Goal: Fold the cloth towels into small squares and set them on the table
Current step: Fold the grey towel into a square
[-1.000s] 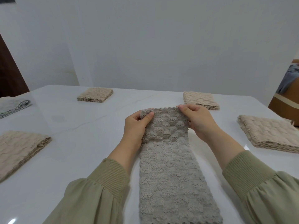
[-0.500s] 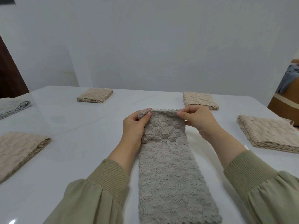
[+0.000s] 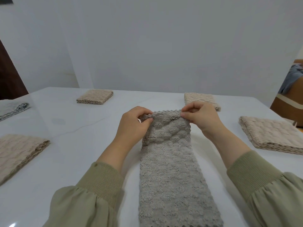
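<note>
Underneath, white marble-look table (image 3: pixel 68 145) meets plain white wall (image 3: pixel 164 46)

No readable text, label, brand, number or sign anywhere in view.

Near end of grey towel (image 3: pixel 170 169) cut off by bottom edge; its far corners hidden under fingers of left hand (image 3: pixel 132 126) and right hand (image 3: pixel 202 117). Just beyond it, beige square (image 3: pixel 199 98) partly behind right hand. Left of it, left beige towel (image 3: pixel 18 154) and blurred pale cloth (image 3: pixel 11 108) cropped; right of it, right beige towel (image 3: pixel 272 133) cropped.
</note>
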Available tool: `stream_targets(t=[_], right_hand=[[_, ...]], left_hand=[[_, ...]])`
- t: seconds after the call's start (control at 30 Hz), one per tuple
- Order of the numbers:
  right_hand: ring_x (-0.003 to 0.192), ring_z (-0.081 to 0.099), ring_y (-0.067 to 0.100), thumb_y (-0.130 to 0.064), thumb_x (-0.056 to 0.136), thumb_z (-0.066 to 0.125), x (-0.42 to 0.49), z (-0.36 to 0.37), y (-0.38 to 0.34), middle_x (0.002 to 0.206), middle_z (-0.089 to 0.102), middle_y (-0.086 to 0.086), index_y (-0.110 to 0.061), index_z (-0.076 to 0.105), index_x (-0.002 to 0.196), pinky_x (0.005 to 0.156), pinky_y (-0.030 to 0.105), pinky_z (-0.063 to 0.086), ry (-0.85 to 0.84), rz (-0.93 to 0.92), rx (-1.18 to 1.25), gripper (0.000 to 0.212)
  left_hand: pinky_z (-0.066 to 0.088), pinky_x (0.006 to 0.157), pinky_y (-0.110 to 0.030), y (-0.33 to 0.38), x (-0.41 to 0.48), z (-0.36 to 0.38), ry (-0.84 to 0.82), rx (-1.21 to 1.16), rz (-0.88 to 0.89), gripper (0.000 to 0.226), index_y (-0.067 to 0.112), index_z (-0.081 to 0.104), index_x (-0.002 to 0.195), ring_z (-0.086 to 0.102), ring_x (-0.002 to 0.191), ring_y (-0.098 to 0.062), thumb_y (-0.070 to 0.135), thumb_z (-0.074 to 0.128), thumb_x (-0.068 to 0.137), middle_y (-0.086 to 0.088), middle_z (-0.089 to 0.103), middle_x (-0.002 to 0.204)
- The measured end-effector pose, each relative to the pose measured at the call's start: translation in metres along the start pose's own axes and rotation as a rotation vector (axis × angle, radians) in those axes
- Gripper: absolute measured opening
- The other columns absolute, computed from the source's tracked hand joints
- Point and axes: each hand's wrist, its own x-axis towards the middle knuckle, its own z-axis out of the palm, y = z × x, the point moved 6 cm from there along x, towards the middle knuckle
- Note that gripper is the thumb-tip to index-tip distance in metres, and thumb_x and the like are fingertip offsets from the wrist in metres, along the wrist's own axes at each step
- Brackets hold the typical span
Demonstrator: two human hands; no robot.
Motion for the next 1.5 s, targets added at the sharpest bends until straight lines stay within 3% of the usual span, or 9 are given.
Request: stream_targets(t=[0.1,0.2,0.37,0.63,0.83,0.97,1.13,1.33,1.5], right_hand=[[0.056,0.055,0.014,0.006,0.076,0.071,-0.002,-0.001,-0.01,0.059,0.06,0.003,-0.016,0.066,0.08,0.063,0.025,0.047,-0.017,-0.079,-0.057,0.023],[0.053,0.047,0.009,0.004,0.077,0.07,-0.004,0.0,-0.023,0.06,0.052,0.003,-0.016,0.067,0.085,0.055,0.013,0.04,-0.055,-0.146,-0.206,0.021],[0.059,0.046,0.01,-0.011,0.078,0.075,-0.002,0.003,-0.03,0.064,0.052,-0.001,-0.02,0.072,0.088,0.054,0.01,0.037,-0.132,-0.177,-0.44,0.014],[0.063,0.055,0.008,-0.008,0.077,0.075,-0.016,-0.003,-0.051,0.07,0.063,0.0,-0.015,0.073,0.084,0.065,0.017,0.047,0.024,-0.148,-0.144,0.011],[0.072,0.059,0.011,-0.008,0.077,0.075,-0.022,0.0,-0.113,0.091,0.07,0.004,-0.023,0.071,0.077,0.073,0.019,0.052,-0.085,-0.168,-0.158,0.016],[0.059,0.06,0.008,-0.011,0.08,0.073,-0.033,-0.01,-0.147,0.069,0.067,0.003,-0.013,0.071,0.075,0.059,0.01,0.05,-0.041,-0.165,-0.212,0.006],[0.068,0.062,0.018,-0.01,0.081,0.072,-0.043,-0.019,-0.18,0.069,0.067,0.008,-0.011,0.071,0.071,0.077,0.031,0.056,-0.01,-0.189,-0.157,0.009],[0.066,0.061,0.017,-0.009,0.077,0.075,-0.044,-0.03,-0.21,0.074,0.069,0.012,-0.01,0.071,0.069,0.076,0.034,0.054,0.083,-0.24,-0.265,0.009],[0.059,0.058,0.008,-0.002,0.075,0.074,-0.048,-0.037,-0.224,0.065,0.064,0.001,-0.016,0.069,0.072,0.061,0.017,0.049,0.17,-0.361,-0.251,0.014]], left_hand=[[0.034,0.06,-0.006,-0.002,0.001,-0.002,0.013,0.058,-0.023,0.008,0.02,0.066,0.082,0.048,0.062,0.002,0.014,0.071,0.08,0.02,0.054,0.069],[0.032,0.053,-0.009,-0.006,0.004,-0.005,0.033,0.001,-0.078,0.011,0.019,0.066,0.075,0.042,0.056,-0.005,0.01,0.074,0.078,0.011,0.051,0.059],[0.034,0.052,-0.006,0.0,0.008,-0.008,0.064,-0.095,-0.117,0.02,0.021,0.067,0.071,0.045,0.051,0.001,0.003,0.074,0.075,0.01,0.054,0.058],[0.04,0.059,-0.004,0.026,0.008,-0.024,0.128,-0.122,-0.127,0.016,0.017,0.07,0.075,0.053,0.06,0.01,0.001,0.072,0.076,0.014,0.062,0.069],[0.04,0.055,-0.007,0.071,0.023,-0.065,0.183,-0.148,-0.089,0.014,0.018,0.07,0.075,0.051,0.056,0.004,0.004,0.071,0.078,0.012,0.059,0.064],[0.039,0.056,-0.004,0.105,0.023,-0.093,0.239,-0.153,-0.01,0.014,0.014,0.072,0.078,0.053,0.057,0.009,0.0,0.07,0.078,0.011,0.061,0.067],[0.043,0.064,-0.006,0.141,0.022,-0.118,0.298,-0.076,0.139,0.016,0.013,0.074,0.083,0.057,0.066,0.003,-0.002,0.071,0.077,0.006,0.066,0.077],[0.05,0.071,-0.014,0.163,0.03,-0.134,0.252,-0.095,0.157,0.007,0.014,0.075,0.083,0.062,0.073,-0.004,0.009,0.074,0.078,0.009,0.067,0.076],[0.049,0.07,-0.008,0.168,0.034,-0.139,0.196,-0.068,0.149,0.007,0.009,0.075,0.083,0.062,0.07,0.002,0.006,0.073,0.078,0.011,0.066,0.073]])
